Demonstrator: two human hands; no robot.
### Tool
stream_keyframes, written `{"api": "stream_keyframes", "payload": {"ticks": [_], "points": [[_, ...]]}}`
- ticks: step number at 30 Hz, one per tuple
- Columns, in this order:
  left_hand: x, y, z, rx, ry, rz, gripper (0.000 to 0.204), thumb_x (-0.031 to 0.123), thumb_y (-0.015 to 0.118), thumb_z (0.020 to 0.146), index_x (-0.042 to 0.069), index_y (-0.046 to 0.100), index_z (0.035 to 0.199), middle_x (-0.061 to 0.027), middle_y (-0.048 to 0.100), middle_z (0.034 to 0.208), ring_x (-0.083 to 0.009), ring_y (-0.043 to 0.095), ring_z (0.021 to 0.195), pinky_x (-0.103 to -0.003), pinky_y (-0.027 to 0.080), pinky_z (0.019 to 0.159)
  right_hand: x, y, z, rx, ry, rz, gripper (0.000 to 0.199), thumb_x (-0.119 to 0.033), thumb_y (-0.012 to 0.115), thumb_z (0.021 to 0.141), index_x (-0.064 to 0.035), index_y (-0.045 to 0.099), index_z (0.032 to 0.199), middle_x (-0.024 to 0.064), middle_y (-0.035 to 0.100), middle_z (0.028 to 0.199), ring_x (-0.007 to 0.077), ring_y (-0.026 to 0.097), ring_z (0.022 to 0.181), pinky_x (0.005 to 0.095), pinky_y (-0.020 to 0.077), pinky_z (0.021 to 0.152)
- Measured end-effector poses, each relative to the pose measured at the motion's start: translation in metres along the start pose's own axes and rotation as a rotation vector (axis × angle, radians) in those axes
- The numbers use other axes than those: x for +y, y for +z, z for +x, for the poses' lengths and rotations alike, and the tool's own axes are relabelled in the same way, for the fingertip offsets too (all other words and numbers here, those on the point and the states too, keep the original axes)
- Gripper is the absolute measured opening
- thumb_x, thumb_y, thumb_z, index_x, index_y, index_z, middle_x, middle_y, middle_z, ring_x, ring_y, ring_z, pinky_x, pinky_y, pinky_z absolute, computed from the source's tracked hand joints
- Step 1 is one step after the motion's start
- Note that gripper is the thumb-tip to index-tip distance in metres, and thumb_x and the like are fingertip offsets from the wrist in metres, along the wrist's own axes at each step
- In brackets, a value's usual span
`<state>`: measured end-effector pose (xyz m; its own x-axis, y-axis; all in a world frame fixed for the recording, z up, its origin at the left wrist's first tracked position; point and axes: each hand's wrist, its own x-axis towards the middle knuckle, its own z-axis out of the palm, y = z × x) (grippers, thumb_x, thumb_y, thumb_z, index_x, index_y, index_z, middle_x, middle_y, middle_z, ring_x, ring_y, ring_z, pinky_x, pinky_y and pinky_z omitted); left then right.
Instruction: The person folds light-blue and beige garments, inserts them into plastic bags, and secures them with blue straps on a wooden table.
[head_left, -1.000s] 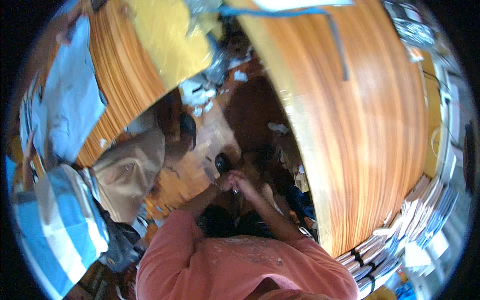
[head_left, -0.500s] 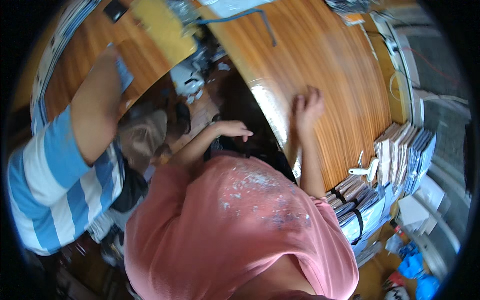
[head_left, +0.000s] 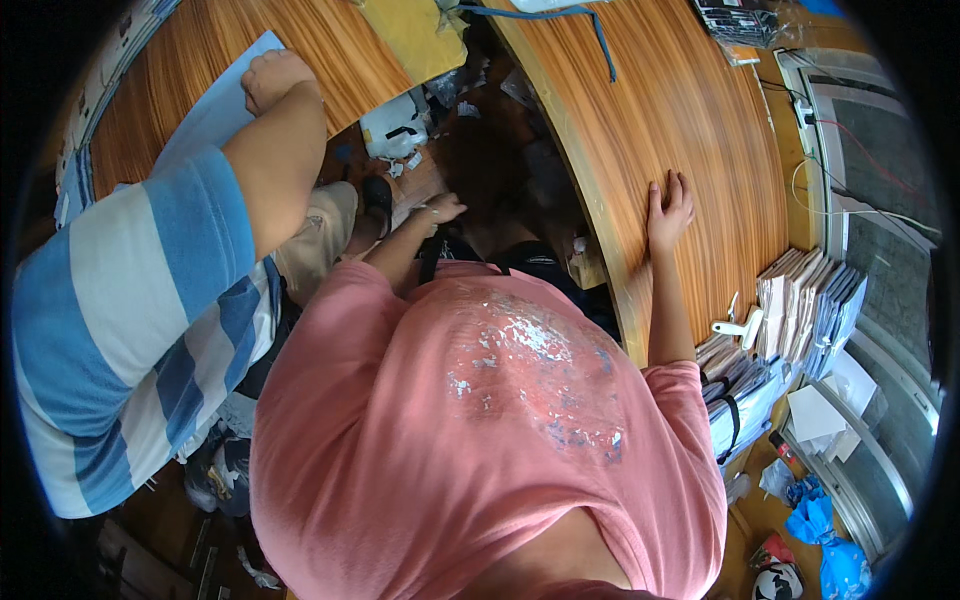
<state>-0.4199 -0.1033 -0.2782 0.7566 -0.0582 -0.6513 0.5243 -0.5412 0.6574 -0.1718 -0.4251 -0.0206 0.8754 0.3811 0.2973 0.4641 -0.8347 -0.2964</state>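
My right hand (head_left: 670, 212) rests on the wood-grain tabletop (head_left: 640, 110) with its fingers apart and nothing in them. Beyond my pink shirt, my left hand (head_left: 445, 208) hangs over the dark gap between the two tables. Its fingers are loosely bent and partly hidden from view, and no object shows in them. Yellowish tape or trim (head_left: 565, 140) runs along the edge of the right-hand table, close to my right forearm.
At left, a co-worker in a striped shirt (head_left: 130, 290) presses a hand on a pale sheet (head_left: 205, 120) on another table (head_left: 340, 70). Stacked folded packages (head_left: 790, 300) and a white-handled scraper-like tool (head_left: 740, 326) lie at right. A white container (head_left: 392, 128) stands in the gap.
My view has shifted. My right hand has settled on the tabletop; my left hand has drawn back. A shiny strip along the table edge no longer shows. The co-worker's hand now shows on the sheet.
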Motion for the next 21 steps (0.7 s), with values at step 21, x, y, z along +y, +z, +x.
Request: {"api": "stream_keyframes", "payload": {"ticks": [21], "points": [[-0.056, -0.005, -0.022, -0.088, -0.142, -0.168, 0.029, 0.029, 0.052, 0.084, 0.003, 0.064, 0.090, -0.0145, 0.061, 0.092, -0.0211, 0.057, 0.084, -0.034, 0.045, 0.080, -0.010, -0.008, 0.006, -0.006, 0.007, -0.027, 0.046, -0.036, 0.056, 0.084, -0.0084, 0.054, 0.121, 0.0140, 0.047, 0.129, 0.0308, 0.041, 0.120, 0.0475, 0.0249, 0.101]]}}
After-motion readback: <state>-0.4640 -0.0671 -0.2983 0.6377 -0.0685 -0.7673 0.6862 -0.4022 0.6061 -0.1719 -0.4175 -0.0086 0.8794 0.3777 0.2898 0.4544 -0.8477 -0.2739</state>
